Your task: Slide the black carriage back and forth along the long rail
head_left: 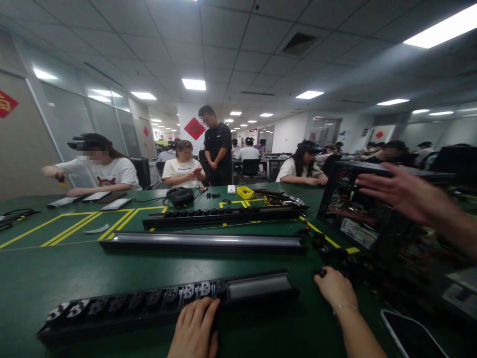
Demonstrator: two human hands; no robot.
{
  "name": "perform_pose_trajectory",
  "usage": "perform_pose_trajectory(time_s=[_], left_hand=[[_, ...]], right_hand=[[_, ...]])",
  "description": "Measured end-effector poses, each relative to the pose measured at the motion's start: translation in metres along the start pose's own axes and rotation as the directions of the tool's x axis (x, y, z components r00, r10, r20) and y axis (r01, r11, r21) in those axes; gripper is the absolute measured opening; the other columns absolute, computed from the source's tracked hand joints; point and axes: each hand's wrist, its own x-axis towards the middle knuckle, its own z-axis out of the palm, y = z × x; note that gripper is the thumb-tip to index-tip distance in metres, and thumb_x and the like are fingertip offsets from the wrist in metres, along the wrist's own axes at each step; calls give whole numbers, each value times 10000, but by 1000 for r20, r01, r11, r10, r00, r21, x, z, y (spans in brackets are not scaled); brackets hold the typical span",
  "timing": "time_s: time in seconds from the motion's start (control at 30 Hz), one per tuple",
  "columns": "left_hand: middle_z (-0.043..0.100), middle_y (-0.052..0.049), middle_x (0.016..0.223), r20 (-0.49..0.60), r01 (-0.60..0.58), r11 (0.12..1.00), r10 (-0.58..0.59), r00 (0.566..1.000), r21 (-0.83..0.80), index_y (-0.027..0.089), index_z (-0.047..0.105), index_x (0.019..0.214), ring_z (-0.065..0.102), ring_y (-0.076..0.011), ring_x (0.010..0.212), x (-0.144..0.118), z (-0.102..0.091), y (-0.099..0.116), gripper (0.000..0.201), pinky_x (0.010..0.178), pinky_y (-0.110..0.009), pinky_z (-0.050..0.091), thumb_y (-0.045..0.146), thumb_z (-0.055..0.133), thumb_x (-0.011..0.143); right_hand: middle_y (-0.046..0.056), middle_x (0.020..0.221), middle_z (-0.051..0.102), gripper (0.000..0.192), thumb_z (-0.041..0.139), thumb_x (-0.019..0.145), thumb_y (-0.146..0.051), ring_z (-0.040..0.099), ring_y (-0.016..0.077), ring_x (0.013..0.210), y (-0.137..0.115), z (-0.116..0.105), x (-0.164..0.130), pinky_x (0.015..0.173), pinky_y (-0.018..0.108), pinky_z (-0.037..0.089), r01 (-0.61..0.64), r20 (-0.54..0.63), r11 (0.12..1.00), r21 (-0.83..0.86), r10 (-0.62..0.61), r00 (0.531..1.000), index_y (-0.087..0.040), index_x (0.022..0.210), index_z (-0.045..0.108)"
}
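A long black power strip rail (pixel 257 288) lies across the table before me, its left and middle filled with a row of round black socket modules (pixel 152 297). Its right end shows a bare channel. My left hand (pixel 196 323) is closed over the near edge of the rail, fingertips beside the last module. To the right of the rail, my right hand (pixel 337 288) is closed on a small black socket module (pixel 320 273), mostly hidden by the fingers. More dark modules (pixel 330 248) lie just beyond it.
Behind lie a bare black rail (pixel 204 242) and another filled rail (pixel 223 216). An opened computer case (pixel 357 204) stands at right, with another person's blurred hand (pixel 402 194) over it. A phone (pixel 410 334) lies near right. A yellow bin (pixel 245 193) and seated people are farther back.
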Motion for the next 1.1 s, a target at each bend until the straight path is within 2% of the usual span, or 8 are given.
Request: perform_pose_trajectory(time_s=[0.2, 0.33, 0.4, 0.53, 0.67, 0.8, 0.9, 1.1], left_hand=[[604, -15, 1095, 16, 32, 999, -32, 999, -11, 253, 491, 1211, 538, -179, 988, 4, -8, 6, 525, 864, -322, 424, 164, 521, 694], [605, -16, 1072, -11, 35, 999, -35, 999, -3, 239, 503, 1193, 536, -177, 973, 7, -10, 8, 507, 860, -328, 422, 167, 526, 691], [598, -16, 1083, 2, 46, 999, -46, 999, -3, 240, 498, 1197, 529, -178, 987, 7, -11, 9, 504, 869, -331, 418, 164, 522, 700], [583, -16, 1107, 39, 67, 998, -67, 997, -1, 246, 488, 1212, 517, -176, 1008, 7, -16, 11, 505, 891, -332, 410, 145, 510, 717], [585, -17, 1101, 48, 70, 998, -70, 996, -8, 245, 488, 1213, 516, -178, 1002, 8, -17, 12, 509, 892, -335, 409, 139, 515, 716], [597, -22, 1081, 35, 79, 997, -78, 996, -20, 244, 519, 1173, 521, -183, 984, 8, -15, 12, 465, 878, -343, 406, 146, 514, 718], [604, -21, 1075, 20, 67, 998, -66, 998, -21, 249, 523, 1163, 530, -183, 973, 7, -10, 10, 459, 866, -340, 407, 154, 515, 715], [615, -43, 1068, -61, 8, 1000, -8, 998, 2, 199, 498, 1164, 551, -187, 969, 1, 1, 4, 479, 855, -328, 424, 182, 533, 687]], right_hand=[[177, 1195, 507, 516, 389, 799, -331, 468, 328, 1074, -16, -4, -10, 809, 443, 413, -34, -196, 998, -47, 24, 980, -168, 1284, 456], [83, 1021, 589, 529, 336, 832, -224, 516, 224, 978, -69, -13, -12, 831, 329, 380, 297, -147, 954, 34, -289, 946, -242, 1360, 366], [47, 948, 611, 560, 321, 841, -218, 549, 182, 880, -100, -15, -12, 758, 280, 388, 421, -48, 892, 163, -419, 907, -262, 1398, 286], [28, 825, 625, 595, 355, 841, -258, 555, 176, 741, -145, -7, -21, 663, 276, 378, 505, 68, 829, 240, -533, 843, -227, 1422, 227], [82, 1008, 619, 483, 387, 849, -309, 537, 191, 930, -154, 13, -61, 813, 289, 372, 619, 10, 742, 256, -643, 766, -167, 1307, 440], [42, 1120, 589, 379, 422, 850, -429, 484, 196, 1043, -155, 29, -115, 965, 345, 279, 766, -12, 583, 271, -794, 608, -265, 1158, 568], [28, 1122, 568, 354, 496, 794, -511, 458, 217, 1063, -162, 33, -136, 994, 405, 225, 758, -33, 613, 224, -773, 634, -323, 1072, 607], [3, 1055, 585, 371, 509, 786, -511, 465, 214, 1039, -176, 37, -140, 999, 474, 172, 697, -33, 680, 228, -710, 703, -410, 1141, 542]])
